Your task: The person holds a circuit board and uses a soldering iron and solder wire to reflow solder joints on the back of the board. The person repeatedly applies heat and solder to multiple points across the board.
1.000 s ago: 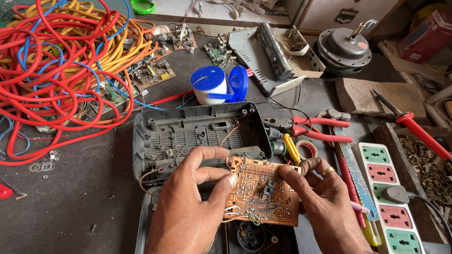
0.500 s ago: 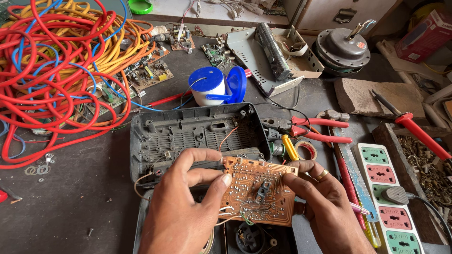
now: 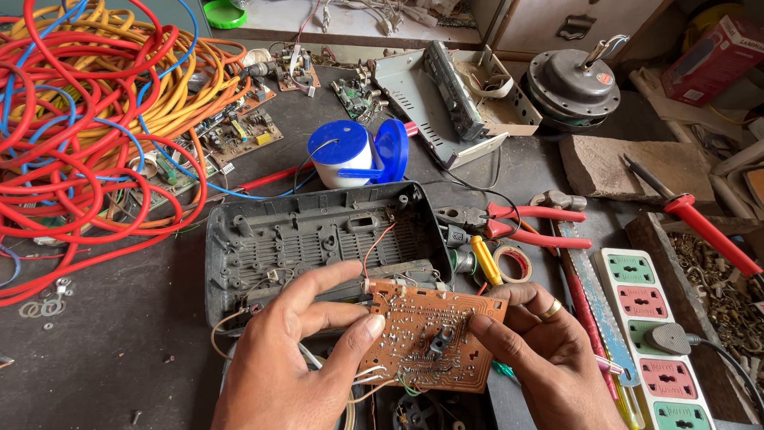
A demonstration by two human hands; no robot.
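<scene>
Head view: both hands reach in from below, palms tilted inward. The left hand point(image 3: 290, 358) pinches the left edge of a brown circuit board point(image 3: 434, 344), thumb on top; the right hand point(image 3: 541, 358) clasps its right edge, fingers curled. The board's solder side faces up, seemingly with thin wires trailing, above a dark plastic casing point(image 3: 318, 239) on the desk point(image 3: 103, 358).

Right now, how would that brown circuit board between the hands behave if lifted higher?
The flat brown circuit board likely stays stiff and feels light. Thin wires run off it toward the grey plastic casing, so they would probably tug. Its solder side looks fragile.
</scene>
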